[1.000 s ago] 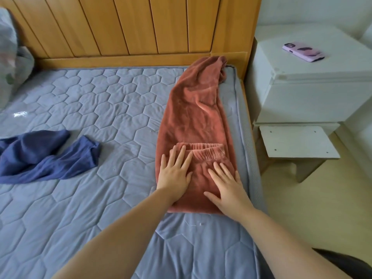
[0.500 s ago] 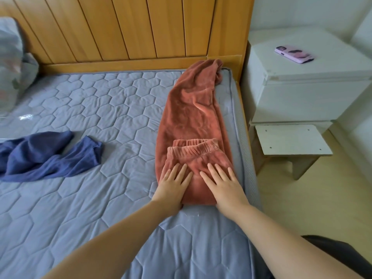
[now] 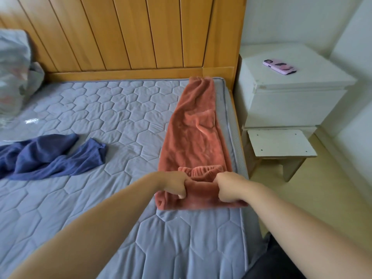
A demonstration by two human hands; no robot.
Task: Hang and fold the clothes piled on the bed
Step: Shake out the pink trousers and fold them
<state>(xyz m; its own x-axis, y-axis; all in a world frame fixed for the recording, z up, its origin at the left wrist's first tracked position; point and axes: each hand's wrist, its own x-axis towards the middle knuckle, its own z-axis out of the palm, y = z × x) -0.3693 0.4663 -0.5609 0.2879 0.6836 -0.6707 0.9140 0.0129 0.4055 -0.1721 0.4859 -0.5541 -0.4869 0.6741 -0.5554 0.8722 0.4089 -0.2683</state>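
Observation:
A pair of rust-red fleece trousers lies lengthwise along the right side of the grey quilted mattress, legs reaching the wooden headboard. The waistband end is folded over at the near end. My left hand grips the left side of that folded end with curled fingers. My right hand grips its right side the same way. A crumpled dark blue garment lies on the mattress to the left, apart from both hands.
A white bedside cabinet stands right of the bed with a pink phone on top. A low white stool sits in front of it on the pale floor. A clear plastic bag of bedding sits at the far left.
Both hands lay flat on the folded waistband end before; now their fingers have curled round its near fold and hold it. The camera has tilted and drawn back slightly.

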